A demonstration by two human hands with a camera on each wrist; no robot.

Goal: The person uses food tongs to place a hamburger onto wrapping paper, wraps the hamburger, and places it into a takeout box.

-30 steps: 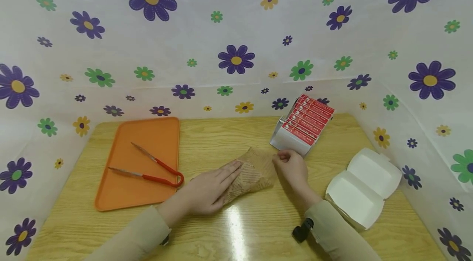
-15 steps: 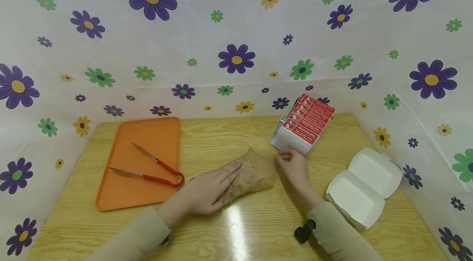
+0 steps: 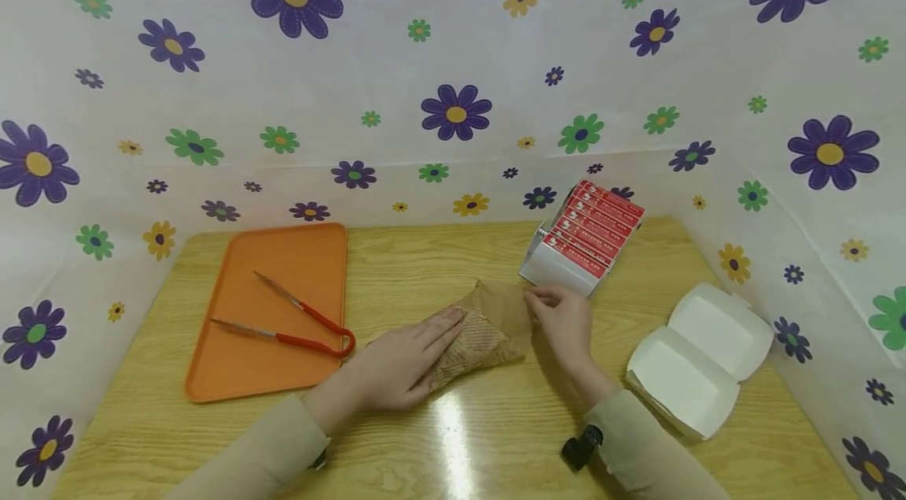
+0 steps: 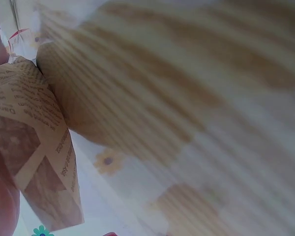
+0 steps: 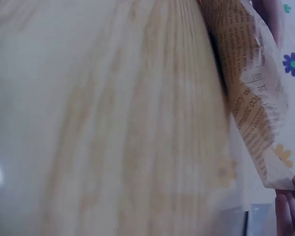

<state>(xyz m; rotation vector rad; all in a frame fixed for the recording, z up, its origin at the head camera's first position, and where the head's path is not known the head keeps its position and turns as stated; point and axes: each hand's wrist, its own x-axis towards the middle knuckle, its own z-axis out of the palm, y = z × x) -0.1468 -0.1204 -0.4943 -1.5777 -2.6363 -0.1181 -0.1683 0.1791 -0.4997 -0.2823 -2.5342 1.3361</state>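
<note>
A bundle wrapped in brown printed paper (image 3: 477, 347) lies at the middle of the wooden table; what is inside is hidden. My left hand (image 3: 399, 358) rests over its left end with the fingers stretched out along the top. At the other end, my right hand (image 3: 566, 327) pinches the loose paper flap (image 3: 511, 305) between thumb and fingers. The right wrist view shows the thumb and fingers (image 5: 285, 211) at the paper's corner (image 5: 275, 179). From the left wrist, the folded left end of the wrap (image 4: 44, 182) is seen close up beside the hand.
An orange tray (image 3: 248, 248) at the left bears tongs (image 3: 311, 343) with red handles. Behind my right hand stands a dispenser with red labels (image 3: 594, 225). A white clamshell box (image 3: 683, 382) lies unfolded at the right. A flowered sheet (image 3: 382, 75) surrounds the table.
The right hand has raised the flap slightly, and more of its plain, smooth side shows. The left hand has stayed on the bundle.
</note>
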